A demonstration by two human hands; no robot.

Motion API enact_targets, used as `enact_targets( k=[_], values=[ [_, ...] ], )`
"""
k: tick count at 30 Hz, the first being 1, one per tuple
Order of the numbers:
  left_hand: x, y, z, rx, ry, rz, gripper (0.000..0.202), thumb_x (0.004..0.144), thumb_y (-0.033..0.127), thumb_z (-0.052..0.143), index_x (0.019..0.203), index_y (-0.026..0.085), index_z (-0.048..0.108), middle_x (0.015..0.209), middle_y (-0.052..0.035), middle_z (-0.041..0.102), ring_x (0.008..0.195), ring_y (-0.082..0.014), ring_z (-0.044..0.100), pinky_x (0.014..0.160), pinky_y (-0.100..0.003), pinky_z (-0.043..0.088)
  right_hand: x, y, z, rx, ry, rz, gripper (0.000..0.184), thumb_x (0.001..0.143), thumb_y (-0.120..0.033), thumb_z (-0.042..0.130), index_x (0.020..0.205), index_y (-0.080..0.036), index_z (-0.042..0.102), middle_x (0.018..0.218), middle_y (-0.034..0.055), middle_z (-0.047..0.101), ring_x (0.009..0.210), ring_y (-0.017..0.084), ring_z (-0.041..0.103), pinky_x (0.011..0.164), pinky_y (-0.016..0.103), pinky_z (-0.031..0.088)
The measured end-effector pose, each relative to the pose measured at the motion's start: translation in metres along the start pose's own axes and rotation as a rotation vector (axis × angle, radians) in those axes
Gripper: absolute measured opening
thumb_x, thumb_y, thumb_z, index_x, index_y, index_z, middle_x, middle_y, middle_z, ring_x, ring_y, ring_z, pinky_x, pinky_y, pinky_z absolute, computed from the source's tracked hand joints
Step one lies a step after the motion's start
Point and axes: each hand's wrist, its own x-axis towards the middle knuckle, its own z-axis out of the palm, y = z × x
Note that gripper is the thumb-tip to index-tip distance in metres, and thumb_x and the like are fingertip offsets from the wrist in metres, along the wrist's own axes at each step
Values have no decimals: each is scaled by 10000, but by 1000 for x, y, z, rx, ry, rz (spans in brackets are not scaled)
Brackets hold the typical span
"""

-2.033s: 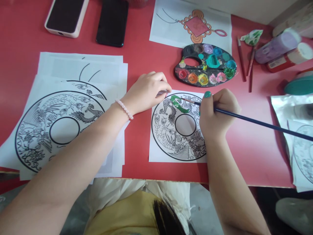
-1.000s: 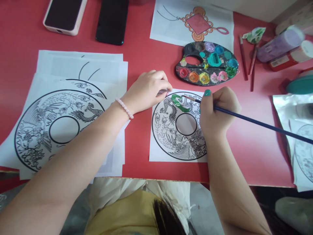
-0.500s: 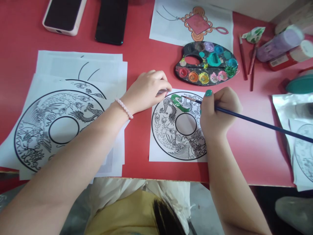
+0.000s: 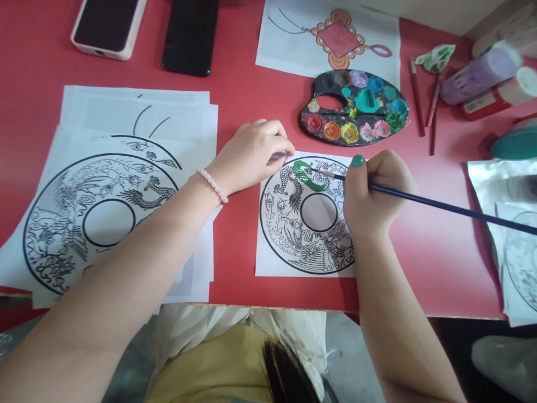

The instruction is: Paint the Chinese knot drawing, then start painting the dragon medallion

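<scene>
My right hand (image 4: 375, 196) is closed around a long dark blue paintbrush (image 4: 419, 198). The brush tip touches the printed colouring sheet (image 4: 268, 267) at the right side of a wet green patch (image 4: 309, 178) on a dragon figure. The sheet bears a ring-shaped dragon and phoenix drawing, mostly unpainted, and my right hand covers its right edge. My left hand (image 4: 258, 151), with a pink bead bracelet (image 4: 212, 186) on the wrist, is closed, its thumb and fingers gripping the sheet's top left corner. A black paint palette (image 4: 308, 122) with several coloured wells lies just beyond the sheet.
Stacked printed sheets (image 4: 96, 106) lie under my left forearm. Two phones, one white-cased (image 4: 107, 25) and one black (image 4: 191, 36), lie at the back left. A painted knot picture (image 4: 285, 50) is behind the palette. Red-handled brushes (image 4: 417, 101) and paint bottles (image 4: 480, 73) sit at right.
The brush tip has shifted slightly downward, and the brush's far end has tipped up a little. My left hand stays in place.
</scene>
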Motion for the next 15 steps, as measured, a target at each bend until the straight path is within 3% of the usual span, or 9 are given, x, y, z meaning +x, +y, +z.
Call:
enact_targets(
  k=[15],
  values=[
    [1,1,-1,0,-1,5,204,852,226,505,950,191,681,965,-67,610,918,-200,548,826,-347,426,0,0,0,10,4,2,324,768,-188,509,542,-214,278,455,-69,303,434,53,286,445,250,226]
  ],
)
